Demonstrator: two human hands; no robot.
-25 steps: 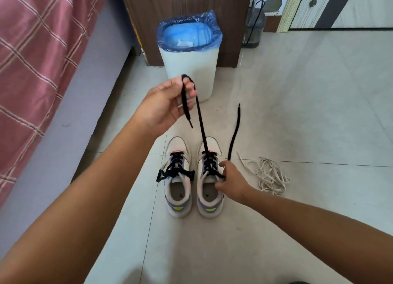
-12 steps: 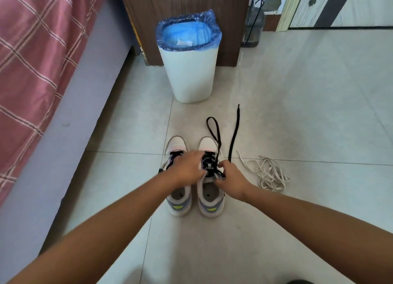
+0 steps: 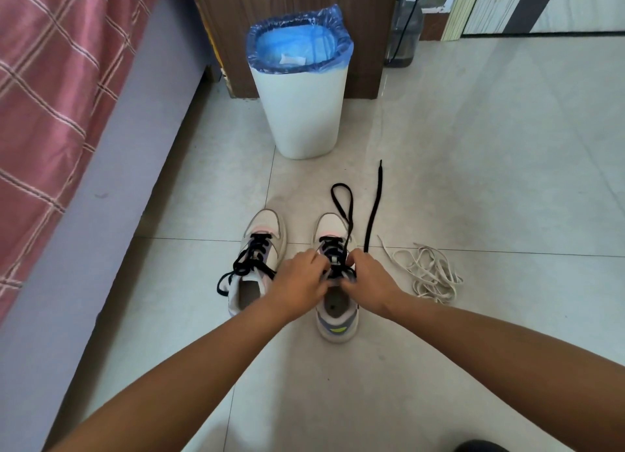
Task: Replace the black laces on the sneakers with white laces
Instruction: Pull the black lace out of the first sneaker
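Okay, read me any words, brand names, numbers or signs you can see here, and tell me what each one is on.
No readable text anywhere in this view.
Right sneaker: only a yellow-green patch on the heel, no letters legible.
Left sneaker: no visible logo.
Trash bin: plain white side; the white scrap inside the blue liner is too small to read.

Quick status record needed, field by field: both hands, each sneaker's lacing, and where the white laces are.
left hand: on the right sneaker's eyelets, fingers at the lace
right hand: same spot, opposite side
right sneaker: black lace partly undone, loose ends trailing on the floor ahead of the toe
left sneaker: fully laced in black, untouched
white laces: loose pile on the floor, right of the right sneaker
grip: cannot tell whether either hand is pinching the lace
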